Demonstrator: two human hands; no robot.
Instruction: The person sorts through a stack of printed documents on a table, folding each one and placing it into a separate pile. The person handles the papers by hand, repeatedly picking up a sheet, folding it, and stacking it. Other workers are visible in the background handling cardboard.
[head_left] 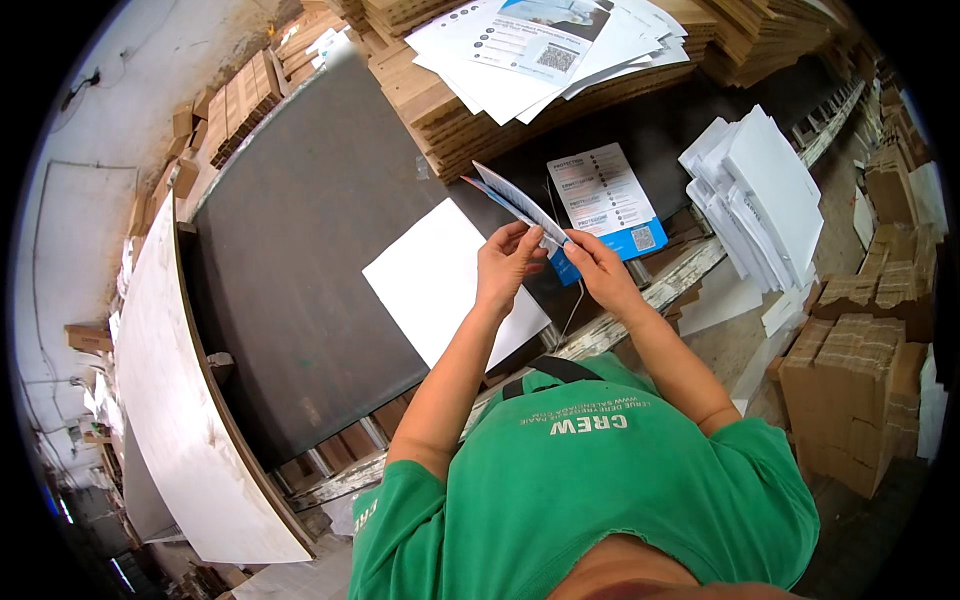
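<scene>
Green shirt [590, 480] closest to us, filling the bottom of the view, and up past it we go to the action: both bare hands close together over the dark surface [310, 220]. Left hand [508, 262] has thumb and fingers pinched on a folded leaflet [515, 205]; right hand [605, 275] grips its near end, and we see the leaves standing up and slightly parted above the fingers. There's our first worry: with the hold down at that end, the free edges could splay, and an uneven squeeze might leave a crooked crease or let a leaf slip. Just beyond the right hand lies a printed card [600, 190] with a blue band, near enough, we reckon, for a careless knuckle to shove it. Watch the blank white sheet [440, 280] as well, lying beneath the left hand and forearm; a dropped wrist could drag it. Further up, loose papers [540, 50] overhang the cardboard stack [440, 110], and a bump there might send some sliding. Off to the right, we'd call the leaning white paper pile [765, 190] shaky: its layers sit unevenly, so an elbow could tip it.
</scene>
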